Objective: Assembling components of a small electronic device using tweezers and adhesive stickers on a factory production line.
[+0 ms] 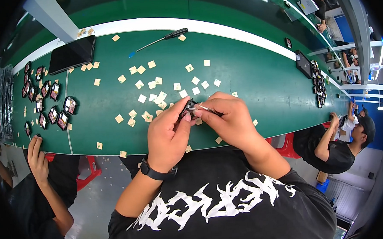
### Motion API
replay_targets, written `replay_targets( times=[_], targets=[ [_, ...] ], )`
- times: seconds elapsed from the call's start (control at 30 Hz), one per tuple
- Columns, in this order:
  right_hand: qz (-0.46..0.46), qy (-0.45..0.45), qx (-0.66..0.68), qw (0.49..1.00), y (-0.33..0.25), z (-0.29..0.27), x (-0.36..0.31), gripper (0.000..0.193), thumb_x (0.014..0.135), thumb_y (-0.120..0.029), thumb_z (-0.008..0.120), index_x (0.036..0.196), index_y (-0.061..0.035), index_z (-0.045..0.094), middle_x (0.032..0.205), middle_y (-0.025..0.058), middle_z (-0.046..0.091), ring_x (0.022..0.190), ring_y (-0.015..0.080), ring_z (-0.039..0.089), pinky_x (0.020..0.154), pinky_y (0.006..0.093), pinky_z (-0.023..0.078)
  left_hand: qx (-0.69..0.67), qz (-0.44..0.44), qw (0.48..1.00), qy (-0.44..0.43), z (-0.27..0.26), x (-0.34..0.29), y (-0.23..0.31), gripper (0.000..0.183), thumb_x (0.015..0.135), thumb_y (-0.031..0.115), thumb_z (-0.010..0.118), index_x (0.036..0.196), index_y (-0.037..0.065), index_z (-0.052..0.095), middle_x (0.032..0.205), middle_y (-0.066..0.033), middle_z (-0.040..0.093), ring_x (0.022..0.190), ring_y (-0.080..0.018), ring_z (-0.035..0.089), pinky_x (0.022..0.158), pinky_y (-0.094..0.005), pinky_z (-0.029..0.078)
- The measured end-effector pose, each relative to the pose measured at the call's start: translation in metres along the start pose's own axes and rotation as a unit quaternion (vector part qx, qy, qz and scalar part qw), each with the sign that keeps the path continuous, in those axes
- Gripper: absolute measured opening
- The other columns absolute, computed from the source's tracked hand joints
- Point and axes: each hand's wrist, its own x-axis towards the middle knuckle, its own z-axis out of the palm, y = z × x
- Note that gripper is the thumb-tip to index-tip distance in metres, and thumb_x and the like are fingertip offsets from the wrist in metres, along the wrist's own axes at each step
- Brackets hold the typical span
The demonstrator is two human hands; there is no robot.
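Note:
Near the front edge of the green table, my left hand (168,133) is closed around a small black device part (189,105), its thumb and fingers on either side. My right hand (228,117) pinches a slim metal tool (207,108) with a dark end, which looks like tweezers. Its tip meets the black part, but the fingers hide the exact contact. Small cream paper squares (183,94) lie scattered just beyond both hands.
Several small black devices with shiny faces (62,119) sit at the left, by a co-worker's hand (37,160). A large black tablet-like slab (72,54) and a screwdriver (170,36) lie farther back. Another person (338,144) sits at the right, near more black devices (318,84).

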Motion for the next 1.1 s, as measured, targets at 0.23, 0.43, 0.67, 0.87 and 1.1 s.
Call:
replay_targets(
  times=[0.23,0.43,0.67,0.87,1.1],
  targets=[
    [-0.024,0.018,0.000,1.000,0.005,0.002,0.000,0.008,0.088,-0.007,0.076,0.094,-0.0014,0.078,0.080,0.0076,0.067,0.067,0.0163,0.062,0.060,0.0300,0.048,0.024,0.007,1.000,-0.010,-0.001,0.000,0.001,0.038,0.099,-0.007,0.051,0.136,-0.005,0.057,0.114,-0.0119,0.064,0.100,-0.0156,0.068,0.088,-0.0298,0.059],
    [0.053,-0.030,0.118,0.991,0.015,0.004,0.002,0.009,0.090,-0.007,0.075,0.093,0.0009,0.077,0.077,0.0053,0.066,0.069,0.0103,0.061,0.060,0.0267,0.046,0.032,0.003,0.999,-0.005,-0.003,-0.001,0.001,0.039,0.098,-0.008,0.051,0.136,-0.005,0.058,0.112,-0.0123,0.065,0.099,-0.0163,0.069,0.087,-0.0298,0.059],
    [0.171,0.004,0.252,0.952,0.020,0.006,0.011,0.014,0.086,-0.006,0.080,0.082,0.0000,0.068,0.071,0.0007,0.063,0.063,0.0052,0.054,0.056,0.0216,0.043,0.064,0.007,0.997,-0.034,-0.008,-0.002,0.004,0.039,0.098,-0.006,0.053,0.136,-0.005,0.057,0.110,-0.0130,0.067,0.093,-0.0177,0.071,0.085,-0.0293,0.059],
    [0.191,-0.051,0.213,0.957,0.015,-0.004,0.024,0.018,0.082,-0.004,0.084,0.082,-0.0021,0.066,0.071,0.0003,0.063,0.062,0.0043,0.054,0.053,0.0202,0.040,0.055,0.021,0.997,-0.051,-0.010,-0.002,0.000,0.039,0.099,-0.004,0.052,0.138,-0.005,0.056,0.111,-0.0145,0.068,0.094,-0.0190,0.072,0.084,-0.0296,0.059],
    [0.220,-0.110,0.218,0.944,0.010,-0.006,0.028,0.017,0.084,-0.003,0.082,0.090,-0.0010,0.066,0.073,0.0001,0.064,0.065,0.0042,0.057,0.057,0.0206,0.045,0.028,0.002,0.998,-0.055,-0.011,-0.002,0.002,0.038,0.100,-0.004,0.050,0.138,-0.007,0.055,0.113,-0.0153,0.068,0.096,-0.0205,0.072,0.084,-0.0304,0.060]
  ],
)
